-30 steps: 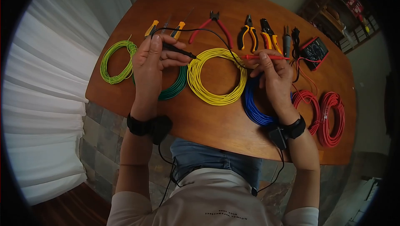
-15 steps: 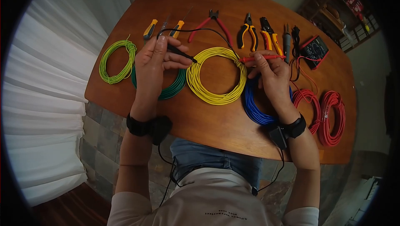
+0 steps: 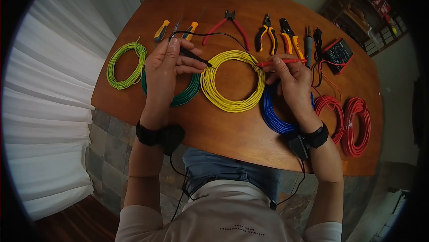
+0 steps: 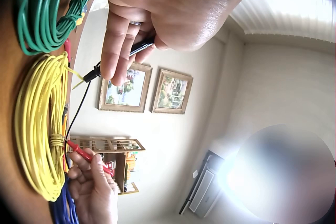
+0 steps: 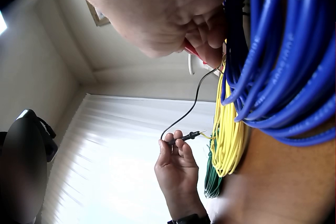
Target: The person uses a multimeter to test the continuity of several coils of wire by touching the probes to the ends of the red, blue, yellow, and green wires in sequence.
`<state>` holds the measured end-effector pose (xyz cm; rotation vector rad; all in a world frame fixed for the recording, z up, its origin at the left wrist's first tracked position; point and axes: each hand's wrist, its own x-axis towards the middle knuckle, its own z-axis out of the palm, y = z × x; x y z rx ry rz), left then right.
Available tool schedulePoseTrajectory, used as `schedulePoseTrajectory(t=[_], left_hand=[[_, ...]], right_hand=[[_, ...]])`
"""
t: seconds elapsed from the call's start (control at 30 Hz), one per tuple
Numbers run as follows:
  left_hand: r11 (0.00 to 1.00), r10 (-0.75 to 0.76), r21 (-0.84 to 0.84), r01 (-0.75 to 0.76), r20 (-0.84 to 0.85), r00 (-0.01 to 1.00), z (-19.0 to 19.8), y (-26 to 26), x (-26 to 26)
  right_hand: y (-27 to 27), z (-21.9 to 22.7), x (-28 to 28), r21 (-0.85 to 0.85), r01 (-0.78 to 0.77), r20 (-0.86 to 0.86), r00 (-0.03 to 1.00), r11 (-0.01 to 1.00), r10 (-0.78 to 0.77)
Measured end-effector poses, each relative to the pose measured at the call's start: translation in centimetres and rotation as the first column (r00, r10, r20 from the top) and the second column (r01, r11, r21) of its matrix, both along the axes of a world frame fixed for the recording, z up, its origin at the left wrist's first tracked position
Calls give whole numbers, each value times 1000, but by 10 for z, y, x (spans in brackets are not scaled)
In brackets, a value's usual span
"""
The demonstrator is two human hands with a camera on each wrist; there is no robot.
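Observation:
A yellow wire coil (image 3: 210, 91) lies mid-table. My left hand (image 3: 163, 70) pinches a black probe (image 3: 193, 55), its tip at the coil's upper left side; in the left wrist view a yellow wire end (image 4: 77, 75) meets the tip of the black probe (image 4: 92, 73). My right hand (image 3: 295, 81) pinches a red probe (image 3: 277, 62), its tip at the tied right side of the coil. Whether the red tip touches bare wire I cannot tell. In the right wrist view the fingers partly hide the red probe (image 5: 191, 49). A black lead (image 3: 214, 31) arches above the yellow coil.
Left of the yellow coil lie a green coil (image 3: 190, 94) and a yellow-green coil (image 3: 111, 70); to its right, a blue coil (image 3: 273, 117) and red coils (image 3: 356, 146). Behind are screwdrivers (image 3: 191, 30), red-handled cutters (image 3: 241, 34), pliers (image 3: 260, 41), a soldering iron (image 3: 308, 43) and a multimeter (image 3: 338, 56).
Since a second ago, the red probe has moved slightly left, its tip coming to the yellow coil's tied side. My left hand has shifted slightly right with the black probe.

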<state>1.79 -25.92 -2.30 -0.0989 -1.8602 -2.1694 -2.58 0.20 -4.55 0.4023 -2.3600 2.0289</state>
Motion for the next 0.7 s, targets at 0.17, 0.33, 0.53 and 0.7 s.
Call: schedulePoseTrajectory(t=[0.17, 0.33, 0.53, 0.7], left_hand=[[1000, -5, 6, 5, 12, 1000, -2, -1, -2], [998, -7, 62, 8, -22, 1000, 10, -8, -8], [995, 88, 59, -79, -174, 981, 50, -32, -16], [980, 175, -60, -188, -178, 968, 42, -58, -14]], right_hand=[[0, -1, -1, 50, 8, -16, 1000, 999, -7], [-2, 22, 8, -102, 93, -181, 977, 991, -110], [-35, 65, 27, -198, -100, -223, 973, 975, 54], [-85, 49, 15, -144, -229, -78, 973, 963, 219]])
